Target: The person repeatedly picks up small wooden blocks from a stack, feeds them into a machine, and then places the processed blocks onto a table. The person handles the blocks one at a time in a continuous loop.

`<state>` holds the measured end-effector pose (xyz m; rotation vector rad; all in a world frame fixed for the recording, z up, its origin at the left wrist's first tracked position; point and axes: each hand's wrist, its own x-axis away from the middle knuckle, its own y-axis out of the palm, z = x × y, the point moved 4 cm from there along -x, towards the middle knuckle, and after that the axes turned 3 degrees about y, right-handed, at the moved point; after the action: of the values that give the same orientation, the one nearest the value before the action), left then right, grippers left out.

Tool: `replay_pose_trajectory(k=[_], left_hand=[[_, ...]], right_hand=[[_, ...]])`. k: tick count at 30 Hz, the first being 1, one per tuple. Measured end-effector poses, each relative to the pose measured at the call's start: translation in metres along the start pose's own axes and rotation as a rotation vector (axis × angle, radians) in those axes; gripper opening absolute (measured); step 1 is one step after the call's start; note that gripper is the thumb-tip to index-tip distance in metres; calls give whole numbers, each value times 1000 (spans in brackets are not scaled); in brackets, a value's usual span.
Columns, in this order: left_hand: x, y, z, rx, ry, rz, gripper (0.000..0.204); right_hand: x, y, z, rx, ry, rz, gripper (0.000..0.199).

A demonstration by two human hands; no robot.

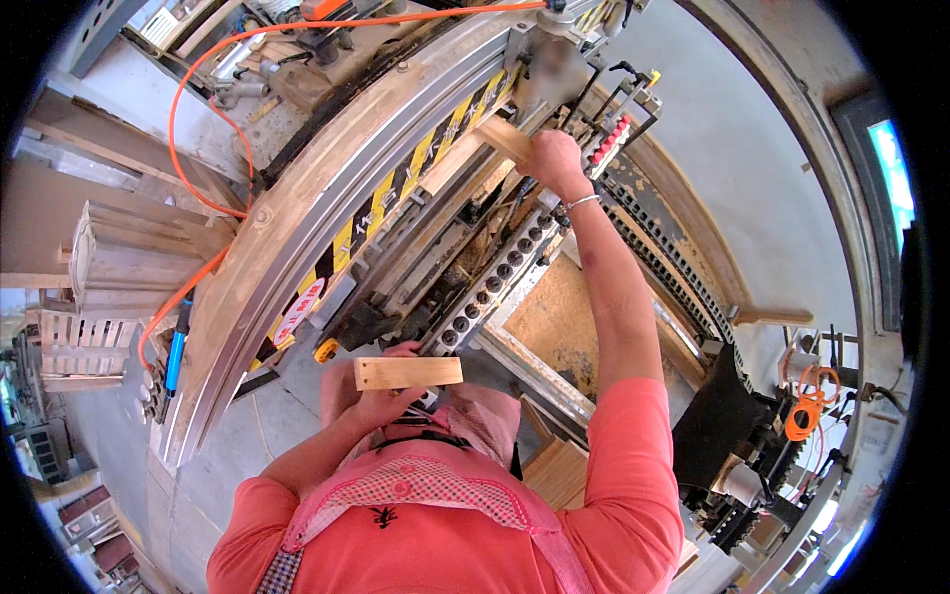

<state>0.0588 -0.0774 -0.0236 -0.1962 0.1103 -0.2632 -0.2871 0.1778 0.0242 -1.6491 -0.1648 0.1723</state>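
My left hand (384, 404) is closed around a short pale wooden block (409, 372) in front of my apron, with small dark holes showing near its left end. My right arm stretches far out over a long woodworking machine (475, 259). At its far part, my right hand (556, 161) is closed on the end of another short wooden block (504, 140). Beside that block, a pale wooden piece (452, 164) lies along the machine, near a yellow and black striped strip (396, 188). The fingertips of my right hand are partly hidden.
A row of round black knobs (495, 283) runs along the machine. A curved metal and wood rail (247, 257) stands left, with an orange hose (176, 129) over it. Stacked boards (148, 252) lie farther left. Orange scissors (804, 416) hang at right beside a black chain track (663, 247).
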Motion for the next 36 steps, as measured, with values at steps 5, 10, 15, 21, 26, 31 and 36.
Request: replay_pose_trajectory(k=[5, 10, 15, 21, 26, 31, 36], left_hand=[[-1, -1, 4, -43, 29, -17, 47], [2, -1, 0, -89, 69, -16, 48], [2, 0, -1, -65, 61, 14, 45], [0, 1, 5, -102, 86, 23, 46], [2, 0, -1, -70, 90, 32, 44], [4, 2, -8, -35, 74, 25, 42], [4, 1, -6, -31, 59, 40, 41]], right_hand=[[-1, 1, 1, -20, 27, -8, 36], [-2, 1, -1, -3, 38, -36, 37], [0, -1, -3, 9, 49, -41, 39], [-2, 1, -2, 33, 47, -46, 39], [-2, 5, 0, 40, 22, -50, 38], [-1, 2, -2, 17, 56, -59, 38], [4, -4, -4, 13, 21, -21, 39]])
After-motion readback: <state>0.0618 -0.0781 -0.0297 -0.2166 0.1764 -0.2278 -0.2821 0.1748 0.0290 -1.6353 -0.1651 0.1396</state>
